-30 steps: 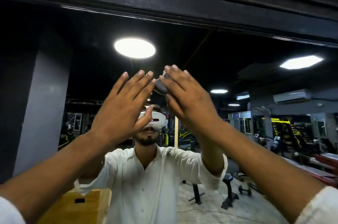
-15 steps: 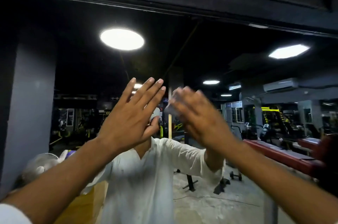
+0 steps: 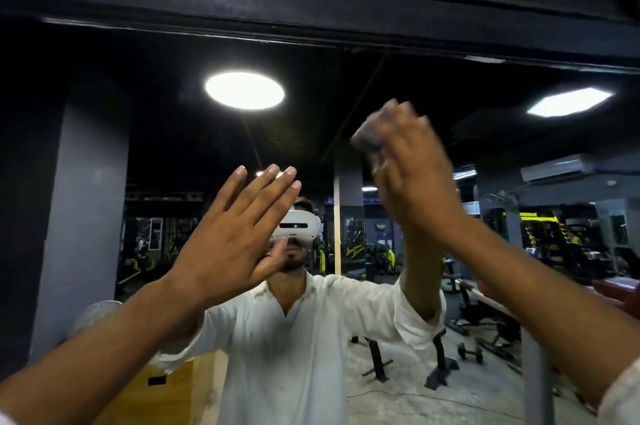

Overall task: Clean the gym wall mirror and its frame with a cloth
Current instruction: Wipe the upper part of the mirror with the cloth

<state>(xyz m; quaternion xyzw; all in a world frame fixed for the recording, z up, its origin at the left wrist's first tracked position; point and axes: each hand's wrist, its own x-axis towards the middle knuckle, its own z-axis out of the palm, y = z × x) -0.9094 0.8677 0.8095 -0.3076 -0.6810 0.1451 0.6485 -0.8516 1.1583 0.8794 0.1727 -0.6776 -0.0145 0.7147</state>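
The right hand (image 3: 412, 175), gripping the grey cloth (image 3: 369, 142), is sweeping upward across the mirror (image 3: 156, 147), now above the flat, open left hand (image 3: 235, 237). Wiping is advancing toward the frame (image 3: 311, 8) overhead.

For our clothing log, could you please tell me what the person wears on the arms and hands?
The left hand and right hand are bare, no gloves; no ring or watch shows, though the right is blurred. Forearms are uncovered; a white sleeve shows on the right arm at the bottom corner.
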